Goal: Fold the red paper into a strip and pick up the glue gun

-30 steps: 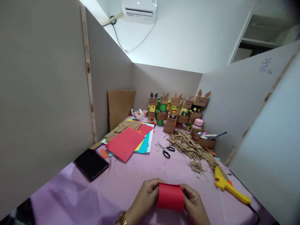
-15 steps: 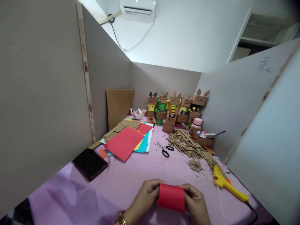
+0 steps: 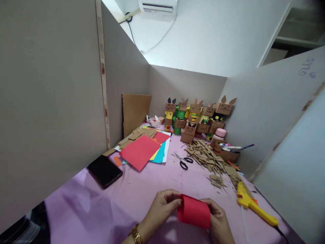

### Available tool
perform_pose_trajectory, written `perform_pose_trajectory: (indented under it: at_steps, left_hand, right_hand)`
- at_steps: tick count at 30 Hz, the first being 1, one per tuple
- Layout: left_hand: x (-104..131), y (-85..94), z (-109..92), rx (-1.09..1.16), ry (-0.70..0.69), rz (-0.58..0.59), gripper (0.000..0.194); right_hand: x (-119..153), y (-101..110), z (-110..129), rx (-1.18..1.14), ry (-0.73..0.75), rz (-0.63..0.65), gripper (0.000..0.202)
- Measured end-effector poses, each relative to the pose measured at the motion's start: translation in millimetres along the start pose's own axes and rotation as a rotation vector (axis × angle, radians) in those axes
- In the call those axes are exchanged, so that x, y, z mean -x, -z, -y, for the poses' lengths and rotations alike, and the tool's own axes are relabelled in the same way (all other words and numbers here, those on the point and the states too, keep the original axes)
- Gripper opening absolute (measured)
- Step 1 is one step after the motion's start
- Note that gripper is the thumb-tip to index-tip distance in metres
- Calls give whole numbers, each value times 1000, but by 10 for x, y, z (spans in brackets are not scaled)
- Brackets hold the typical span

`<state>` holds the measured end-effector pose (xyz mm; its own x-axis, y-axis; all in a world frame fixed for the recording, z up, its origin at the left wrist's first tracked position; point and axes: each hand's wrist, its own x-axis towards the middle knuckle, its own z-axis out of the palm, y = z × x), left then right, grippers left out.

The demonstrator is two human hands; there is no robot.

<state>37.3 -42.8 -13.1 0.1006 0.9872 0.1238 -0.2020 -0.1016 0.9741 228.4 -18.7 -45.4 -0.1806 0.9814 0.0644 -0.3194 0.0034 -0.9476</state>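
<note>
A strip of red paper (image 3: 195,212), curled into a short tube, is held between my two hands just above the pink tablecloth. My left hand (image 3: 165,207) pinches the tube's left rim between thumb and fingers; a gold watch band circles that wrist. At the opposite end, my right hand (image 3: 218,217) grips the right rim, its fingers partly hidden behind the paper. The tube's left opening is turned slightly toward me. Beyond the hands lie black-handled scissors (image 3: 183,160), blades partly apart.
Red sheets (image 3: 142,152) top a stack of coloured paper at left, beside a dark tablet (image 3: 105,171). Cardboard scraps (image 3: 204,156) pile up at right, near a yellow glue gun (image 3: 256,205) with its cord. Cardboard animal figures (image 3: 188,132) stand at the back. Grey panels enclose the table.
The red tube has turned so its left opening shows more, and it has tilted down to the right. Both hands still hold it. The whole view has shifted a little.
</note>
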Motion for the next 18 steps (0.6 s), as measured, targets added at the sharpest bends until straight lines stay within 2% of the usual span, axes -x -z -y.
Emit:
perform_pose_trajectory:
  at_steps: [4, 9, 18]
  left_hand:
    - [15, 15, -71, 47, 15, 90, 40]
    - [0, 40, -26, 80, 62, 91, 32]
    - [-11, 63, 24, 102, 120, 146, 32]
  right_hand:
    - [-4, -55, 24, -121, -56, -17, 25]
    - [22, -126, 69, -126, -106, -21, 21]
    - [35, -93, 77, -183, -145, 11, 26]
